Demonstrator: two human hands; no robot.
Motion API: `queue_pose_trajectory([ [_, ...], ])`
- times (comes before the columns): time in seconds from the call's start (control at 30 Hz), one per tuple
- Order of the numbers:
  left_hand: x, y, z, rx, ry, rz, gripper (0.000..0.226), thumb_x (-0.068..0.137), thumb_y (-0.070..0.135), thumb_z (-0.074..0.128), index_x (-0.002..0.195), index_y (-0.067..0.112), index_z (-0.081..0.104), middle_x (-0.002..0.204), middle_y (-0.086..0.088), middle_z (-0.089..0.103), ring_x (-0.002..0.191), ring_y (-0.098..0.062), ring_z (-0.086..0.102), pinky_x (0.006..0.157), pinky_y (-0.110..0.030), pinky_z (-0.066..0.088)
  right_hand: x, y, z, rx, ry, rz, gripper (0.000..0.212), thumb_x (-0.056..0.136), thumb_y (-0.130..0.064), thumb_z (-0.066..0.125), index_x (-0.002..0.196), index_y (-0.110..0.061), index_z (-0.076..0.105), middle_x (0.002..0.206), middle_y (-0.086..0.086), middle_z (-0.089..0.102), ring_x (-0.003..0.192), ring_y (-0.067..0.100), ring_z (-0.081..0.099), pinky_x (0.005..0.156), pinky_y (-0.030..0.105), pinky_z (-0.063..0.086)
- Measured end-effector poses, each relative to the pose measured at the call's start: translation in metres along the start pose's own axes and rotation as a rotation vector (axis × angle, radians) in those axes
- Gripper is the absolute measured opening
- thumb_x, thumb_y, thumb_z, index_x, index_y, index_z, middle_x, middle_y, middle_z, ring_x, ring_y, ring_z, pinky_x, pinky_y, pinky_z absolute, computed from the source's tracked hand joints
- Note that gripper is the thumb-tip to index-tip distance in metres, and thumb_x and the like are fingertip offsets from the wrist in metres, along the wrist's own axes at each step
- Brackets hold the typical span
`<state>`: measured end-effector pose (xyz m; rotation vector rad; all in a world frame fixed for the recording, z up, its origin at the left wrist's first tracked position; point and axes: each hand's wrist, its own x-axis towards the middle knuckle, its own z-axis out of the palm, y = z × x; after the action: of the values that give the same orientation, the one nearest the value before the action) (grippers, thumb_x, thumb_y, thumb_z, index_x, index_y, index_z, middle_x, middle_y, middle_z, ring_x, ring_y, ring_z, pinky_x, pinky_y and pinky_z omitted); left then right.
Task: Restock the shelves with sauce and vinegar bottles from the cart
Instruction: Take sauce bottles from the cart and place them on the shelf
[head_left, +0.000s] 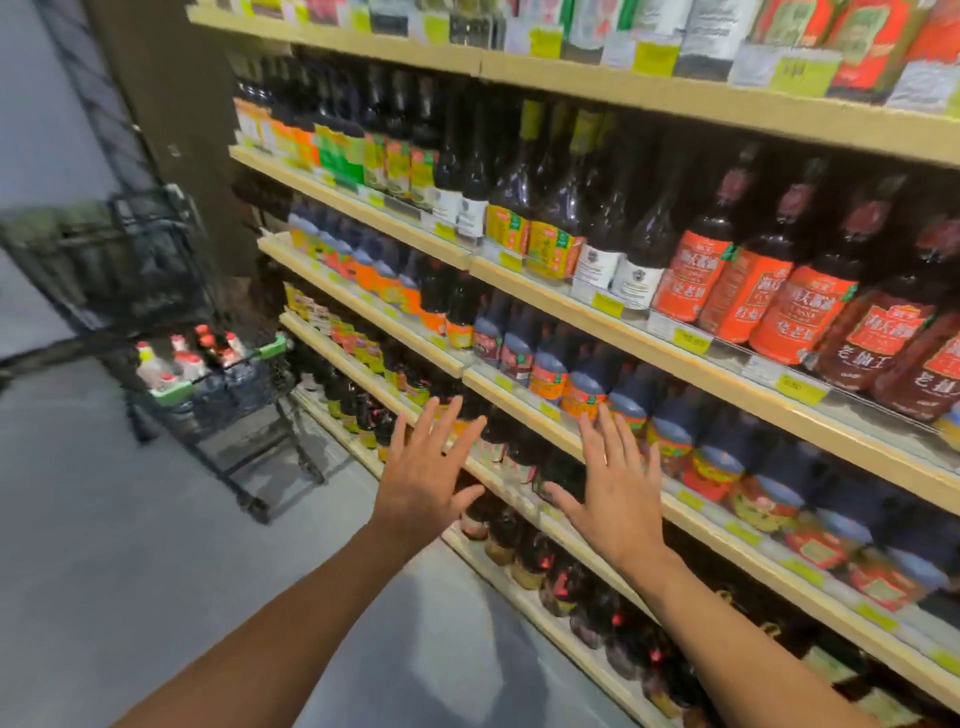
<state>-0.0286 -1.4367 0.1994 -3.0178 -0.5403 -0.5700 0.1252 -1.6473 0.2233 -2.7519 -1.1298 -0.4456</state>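
Both hands were out in front of the shelves (545, 299), fingers spread, holding nothing. Left hand (423, 475) hovered before the lower shelf edge; right hand (615, 488) sat just beside it, over the row of blue-capped bottles (670, 431). The cart (208, 384) stood well apart on the left, on the grey floor (104, 519), with red-capped bottles (189, 356) in its basket. Frame was blurred.

Pale matt wood shelves (613, 312) — glossy dark bottles (727, 260) — black wire cart (218, 410).
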Motion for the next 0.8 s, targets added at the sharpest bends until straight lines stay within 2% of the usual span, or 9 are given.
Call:
queue_pose_trajectory([
  [0.07,-0.015,-0.032,-0.006,-0.005,0.005,-0.058,0.093,0.082,0.068,0.068,0.159,0.031,0.03,0.168,-0.007,0.023,0.156,-0.033,0.02,0.118,-0.064,0.028,0.013,-0.035,0.002,0.028,0.004,-0.057,0.096,0.088,-0.074,0.049,0.162,-0.025,0.012,0.17,0.002,0.01,0.156,0.026,0.013,0.122,0.062,0.016],
  [0.2,-0.039,-0.089,-0.015,0.0,-0.026,-0.212,0.094,0.08,0.068,0.069,0.158,0.03,0.032,0.167,-0.008,0.027,0.154,-0.034,0.026,0.116,-0.064,0.033,0.043,-0.1,0.01,0.07,-0.001,-0.174,0.092,0.089,-0.076,0.042,0.161,-0.023,0.018,0.169,0.005,0.015,0.155,0.028,0.016,0.121,0.063,0.019],
  [0.3,-0.056,-0.131,-0.014,0.021,-0.047,-0.32,0.089,0.086,0.071,0.057,0.16,0.033,0.025,0.17,-0.005,0.017,0.156,-0.032,0.017,0.12,-0.062,0.027,0.067,-0.146,0.023,0.128,-0.013,-0.256,0.091,0.091,-0.077,0.033,0.162,-0.024,0.015,0.17,0.003,0.011,0.156,0.026,0.012,0.121,0.062,0.019],
  [0.37,-0.066,-0.157,-0.013,0.013,-0.036,-0.378,0.087,0.089,0.069,0.057,0.161,0.034,0.021,0.171,-0.003,0.012,0.157,-0.031,0.014,0.122,-0.061,0.023,0.083,-0.175,0.033,0.153,-0.024,-0.301,0.091,0.09,-0.078,0.03,0.162,-0.024,0.016,0.17,0.003,0.01,0.156,0.026,0.013,0.122,0.061,0.018],
  [0.53,-0.071,-0.223,-0.013,0.014,-0.011,-0.534,0.085,0.09,0.064,0.06,0.16,0.036,0.023,0.171,0.0,0.012,0.158,-0.028,0.009,0.124,-0.06,0.016,0.132,-0.246,0.068,0.241,-0.083,-0.418,0.09,0.091,-0.075,0.039,0.162,-0.026,0.011,0.17,0.005,0.009,0.155,0.028,0.017,0.123,0.058,0.019],
  [0.67,-0.06,-0.282,-0.011,0.037,-0.044,-0.637,0.084,0.092,0.065,0.057,0.161,0.037,0.018,0.172,0.003,0.004,0.159,-0.026,0.003,0.124,-0.056,0.006,0.183,-0.298,0.097,0.31,-0.113,-0.501,0.089,0.091,-0.071,0.046,0.161,-0.023,0.02,0.168,0.007,0.016,0.154,0.029,0.02,0.122,0.058,0.022],
  [0.73,-0.053,-0.31,-0.011,0.04,-0.057,-0.684,0.084,0.092,0.066,0.055,0.161,0.036,0.018,0.172,0.003,0.004,0.159,-0.026,0.003,0.124,-0.056,0.007,0.21,-0.322,0.108,0.33,-0.122,-0.524,0.087,0.091,-0.069,0.049,0.159,-0.02,0.024,0.167,0.007,0.019,0.153,0.028,0.022,0.121,0.056,0.025],
  [0.8,-0.045,-0.338,-0.011,0.045,-0.072,-0.726,0.085,0.09,0.071,0.046,0.162,0.035,0.018,0.172,0.001,0.007,0.159,-0.026,0.003,0.125,-0.058,0.012,0.238,-0.347,0.119,0.316,-0.123,-0.577,0.087,0.092,-0.073,0.039,0.159,-0.017,0.027,0.165,0.009,0.023,0.151,0.028,0.026,0.119,0.053,0.031],
])
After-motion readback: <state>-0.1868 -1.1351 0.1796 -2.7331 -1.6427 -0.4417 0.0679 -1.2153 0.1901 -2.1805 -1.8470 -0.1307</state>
